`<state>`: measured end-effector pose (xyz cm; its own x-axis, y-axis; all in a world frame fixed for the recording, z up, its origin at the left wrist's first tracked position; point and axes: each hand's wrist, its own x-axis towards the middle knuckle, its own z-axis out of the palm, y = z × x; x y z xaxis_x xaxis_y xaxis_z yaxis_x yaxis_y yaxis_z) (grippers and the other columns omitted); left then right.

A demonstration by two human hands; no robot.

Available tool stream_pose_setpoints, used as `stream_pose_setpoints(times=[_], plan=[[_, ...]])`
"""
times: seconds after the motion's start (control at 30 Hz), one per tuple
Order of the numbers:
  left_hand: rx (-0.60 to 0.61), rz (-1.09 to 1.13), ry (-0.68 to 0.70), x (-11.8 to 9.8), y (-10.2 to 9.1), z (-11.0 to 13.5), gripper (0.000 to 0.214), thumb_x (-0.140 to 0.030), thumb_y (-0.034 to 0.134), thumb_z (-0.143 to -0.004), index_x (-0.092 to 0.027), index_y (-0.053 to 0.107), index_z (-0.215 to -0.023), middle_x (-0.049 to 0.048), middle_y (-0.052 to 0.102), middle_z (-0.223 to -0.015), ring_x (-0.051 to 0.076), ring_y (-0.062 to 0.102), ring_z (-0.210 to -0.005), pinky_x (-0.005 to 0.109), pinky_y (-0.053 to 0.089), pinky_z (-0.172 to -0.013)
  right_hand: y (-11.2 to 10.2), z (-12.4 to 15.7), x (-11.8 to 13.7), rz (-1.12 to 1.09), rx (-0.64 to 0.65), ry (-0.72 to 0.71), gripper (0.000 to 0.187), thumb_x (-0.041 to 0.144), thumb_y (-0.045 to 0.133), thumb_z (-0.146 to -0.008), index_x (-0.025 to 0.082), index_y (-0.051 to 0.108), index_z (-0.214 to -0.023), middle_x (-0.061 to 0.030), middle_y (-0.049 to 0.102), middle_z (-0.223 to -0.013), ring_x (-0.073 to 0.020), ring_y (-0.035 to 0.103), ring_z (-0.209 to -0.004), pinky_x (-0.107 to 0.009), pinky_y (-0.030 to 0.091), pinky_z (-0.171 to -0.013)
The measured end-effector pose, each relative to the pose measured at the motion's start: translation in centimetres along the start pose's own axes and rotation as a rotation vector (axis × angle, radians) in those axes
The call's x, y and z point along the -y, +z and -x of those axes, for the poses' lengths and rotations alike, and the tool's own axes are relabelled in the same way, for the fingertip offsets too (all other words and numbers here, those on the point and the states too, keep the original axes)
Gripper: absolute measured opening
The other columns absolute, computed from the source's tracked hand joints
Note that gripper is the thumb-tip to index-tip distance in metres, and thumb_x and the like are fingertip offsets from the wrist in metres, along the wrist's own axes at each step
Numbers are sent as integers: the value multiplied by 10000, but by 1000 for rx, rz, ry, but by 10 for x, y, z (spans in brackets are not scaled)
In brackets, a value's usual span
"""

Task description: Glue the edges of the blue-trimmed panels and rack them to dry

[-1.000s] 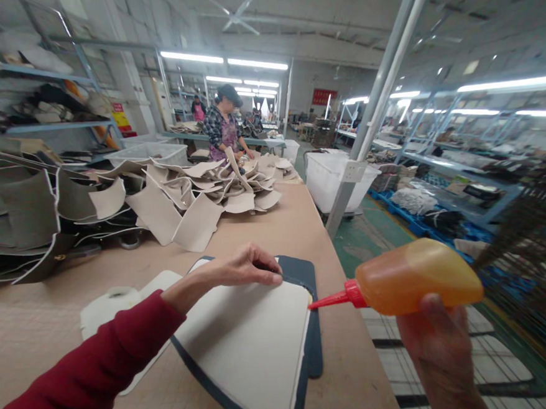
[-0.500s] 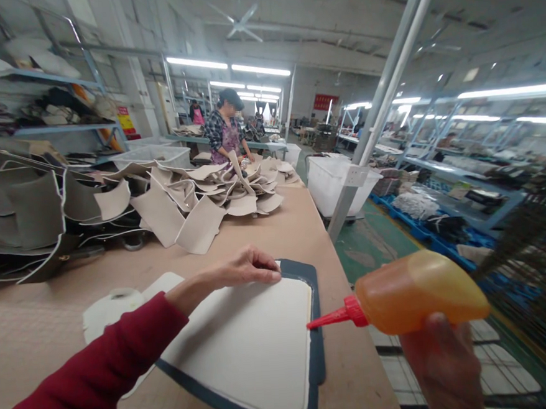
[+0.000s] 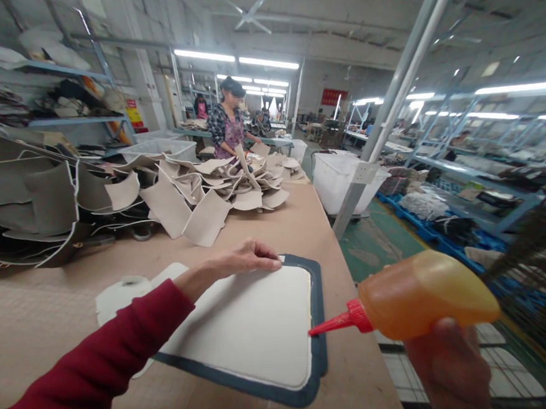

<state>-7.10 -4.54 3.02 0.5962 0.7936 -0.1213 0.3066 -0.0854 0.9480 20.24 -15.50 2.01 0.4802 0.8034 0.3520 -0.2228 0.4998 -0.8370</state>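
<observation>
A cream-white panel (image 3: 244,325) with rounded corners lies on a larger dark blue-grey piece (image 3: 316,307), whose border shows around it. At the panel's far edge, my left hand (image 3: 253,256) has its fingers pinched together on the edge. My right hand (image 3: 452,360) is wrapped round a squeeze bottle (image 3: 429,293) of amber liquid, tilted on its side. The bottle's red nozzle (image 3: 332,323) points left, its tip at the panel's right edge, where a thin pale line runs along the seam. Part of the panel is hidden behind my left forearm.
Other pale pieces (image 3: 120,296) lie left of the panel on the brown-covered table (image 3: 274,226). A heap of beige cut pieces (image 3: 208,218) fills the table's far side. Beyond it a co-worker (image 3: 230,123) stands. A metal post (image 3: 379,116) and white bin (image 3: 337,181) are at right.
The nozzle tip has slid along the panel's right edge towards me. My left hand keeps its place on the far edge. The whole view has shifted slightly.
</observation>
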Motion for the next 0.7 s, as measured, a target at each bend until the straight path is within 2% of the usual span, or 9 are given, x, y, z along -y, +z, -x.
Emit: stream_pose_setpoints(times=[0.1,0.33,0.53,0.7], plan=[[-16,14,-3,1,-1,0,318,-445,701,-643,-130,686,-682,-22,539,-567,94,401,-543,218,263,-488,3,1,3,-4,-11,19,631,449,837,-472,232,642,-1031,-139,696,-981,-336,641,-959,-359,591,-515],[-46,25,-24,4,-6,-2,292,-429,711,-649,-138,694,-675,-19,585,-586,92,424,-539,217,282,-496,4,3,2,-16,19,46,657,470,832,-465,242,633,-1047,-128,697,-951,-350,626,-990,-485,584,-682],[-57,64,-71,11,-10,-3,296,-428,701,-667,-138,703,-725,4,643,-649,116,503,-579,226,348,-546,2,4,2,13,50,25,622,473,820,-509,233,630,-1051,-131,703,-938,-343,643,-957,-458,592,-651],[-107,46,-77,16,-13,-3,306,-433,696,-673,-133,708,-728,6,651,-637,120,519,-568,229,359,-541,-10,7,-6,0,29,-10,509,395,790,-594,245,624,-1051,-100,716,-909,-294,675,-879,-341,593,-548]])
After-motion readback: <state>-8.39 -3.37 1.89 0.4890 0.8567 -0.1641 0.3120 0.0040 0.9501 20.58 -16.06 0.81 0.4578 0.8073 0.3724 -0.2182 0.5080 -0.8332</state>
